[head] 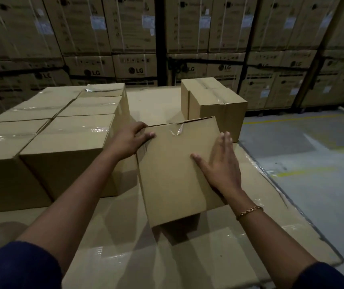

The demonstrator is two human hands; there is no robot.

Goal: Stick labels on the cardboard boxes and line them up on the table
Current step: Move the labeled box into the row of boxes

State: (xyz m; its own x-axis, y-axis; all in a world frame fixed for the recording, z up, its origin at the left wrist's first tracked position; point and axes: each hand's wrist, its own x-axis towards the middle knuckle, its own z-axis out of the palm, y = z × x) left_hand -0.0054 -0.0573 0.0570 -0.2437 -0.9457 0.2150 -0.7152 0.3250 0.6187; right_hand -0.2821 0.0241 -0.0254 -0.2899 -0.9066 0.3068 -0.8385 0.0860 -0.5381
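A plain cardboard box (pixel 173 174) stands in the middle of the cardboard-covered table (pixel 167 257), with a scrap of clear tape at its far top edge. My left hand (pixel 128 140) grips its far left corner, thumb on top and fingers curled round the side. My right hand (pixel 219 163) lies flat on the box's top right, fingers straight. No label is visible on this box or in either hand. Several taped boxes (pixel 69 130) stand packed together on the left of the table. One more taped box (pixel 212 101) stands behind the held box, at the back right.
The table's right edge (pixel 292 205), with loose plastic film, drops to a grey floor (pixel 313 142) with yellow lines. Tall stacks of large printed cartons (pixel 133 38) fill the background. A bracelet is on my right wrist.
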